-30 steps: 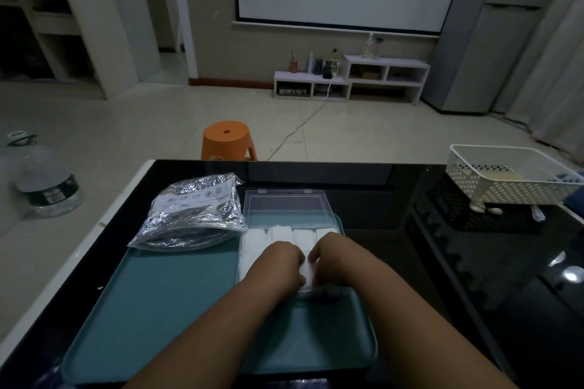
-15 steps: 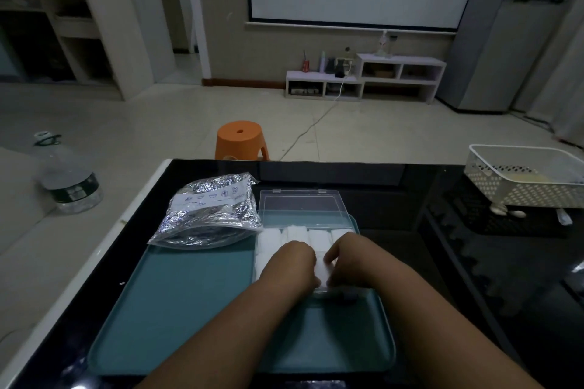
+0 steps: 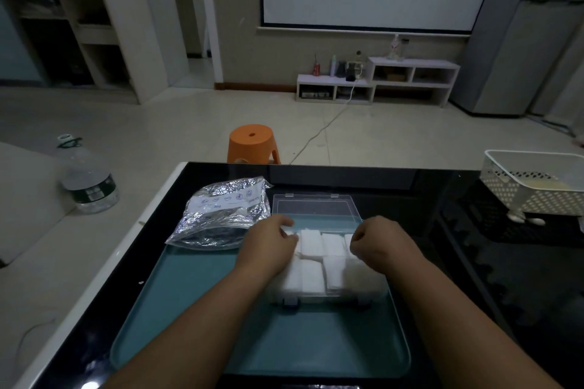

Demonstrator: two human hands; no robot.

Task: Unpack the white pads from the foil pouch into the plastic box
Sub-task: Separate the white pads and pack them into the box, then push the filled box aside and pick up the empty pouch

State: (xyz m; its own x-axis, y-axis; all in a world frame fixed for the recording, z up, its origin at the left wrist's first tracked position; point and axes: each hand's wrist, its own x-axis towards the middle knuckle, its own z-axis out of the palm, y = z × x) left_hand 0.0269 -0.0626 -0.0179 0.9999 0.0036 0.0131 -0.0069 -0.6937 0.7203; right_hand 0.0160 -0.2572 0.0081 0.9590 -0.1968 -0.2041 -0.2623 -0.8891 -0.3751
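The hands have parted. A second ago they sat knuckle to knuckle over the near middle of the plastic box (image 3: 328, 297); now the left hand (image 3: 271, 241) is at the box's far-left corner and the right hand (image 3: 377, 240) at its far-right, with the white pads (image 3: 311, 257) bare between them.

The pads lie in two rows that fill the box, just below the centre of the frame on the teal tray (image 3: 189, 309). The clear lid (image 3: 316, 204) is folded back beyond them.

The left fingers (image 3: 286, 226) are curled, and a sliver of white at their tips suggests they pinch the edge of a pad. The right fingers are curled downward over the end pad – whether they grip it I cannot tell.

The foil pouch (image 3: 221, 215) lies slack left of the box, half on the tray and half on the dark surface (image 3: 474, 294).

The spread reads as tidying the rows – the unpacking looks close to finished, though the pouch's contents cannot be seen.
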